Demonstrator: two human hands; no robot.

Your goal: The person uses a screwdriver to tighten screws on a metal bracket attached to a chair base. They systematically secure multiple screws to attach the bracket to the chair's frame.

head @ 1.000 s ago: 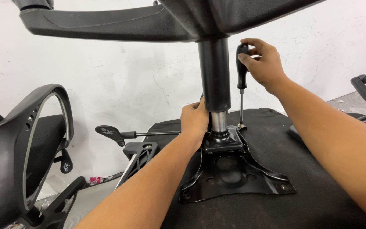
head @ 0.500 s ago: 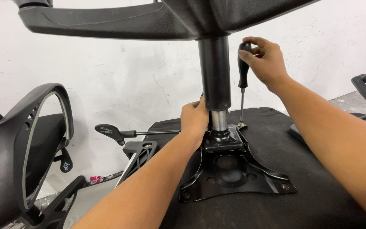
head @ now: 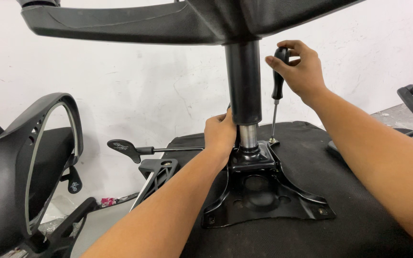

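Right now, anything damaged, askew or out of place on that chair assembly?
Nothing stands out. The black mounting plate lies flat on the upturned seat, and the gas column stands upright in it. The right hand holds the screwdriver vertical at the plate's far corner; the left hand grips the column's base.

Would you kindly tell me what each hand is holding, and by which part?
The right hand grips a screwdriver by its black handle. The left hand grasps the base of the chair's gas column.
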